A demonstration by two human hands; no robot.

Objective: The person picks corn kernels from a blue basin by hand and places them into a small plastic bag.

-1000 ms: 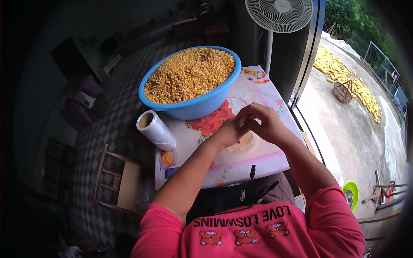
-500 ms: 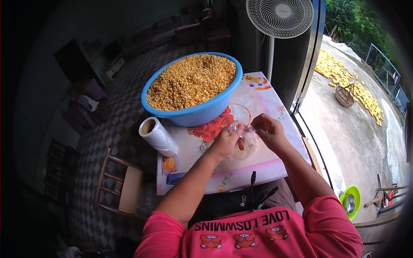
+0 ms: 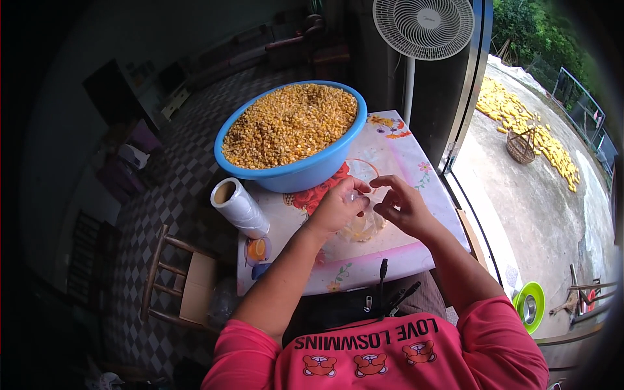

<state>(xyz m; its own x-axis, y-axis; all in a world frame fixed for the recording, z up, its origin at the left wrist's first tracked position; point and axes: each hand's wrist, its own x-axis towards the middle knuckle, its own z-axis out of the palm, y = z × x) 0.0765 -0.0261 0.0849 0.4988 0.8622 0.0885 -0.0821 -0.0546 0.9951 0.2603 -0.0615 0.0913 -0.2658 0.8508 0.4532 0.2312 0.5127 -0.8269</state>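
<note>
A small clear plastic bag [image 3: 364, 229] with something pale inside sits low over the flowered tabletop. Its gathered top is pinched by my left hand [image 3: 337, 209], thumb against fingers. Just to the right of it, my right hand [image 3: 406, 207] is open, its thumb and curled fingers apart with nothing visible between them. Beyond both hands stands a blue tub [image 3: 305, 177] heaped with loose yellow corn kernels [image 3: 289, 123]. What exactly the bag contains is too blurred to make out.
A roll of clear plastic bags [image 3: 246, 211] stands on the table [image 3: 416, 240], left of my left forearm. A wooden chair [image 3: 170, 276] is at the left, a standing fan [image 3: 424, 26] beyond the table. Corn cobs [image 3: 546, 140] and a wicker basket [image 3: 520, 146] lie outside the doorway.
My right hand has let go of the bag's top, and its fingers have spread apart. My left hand keeps its pinch on the bag.
</note>
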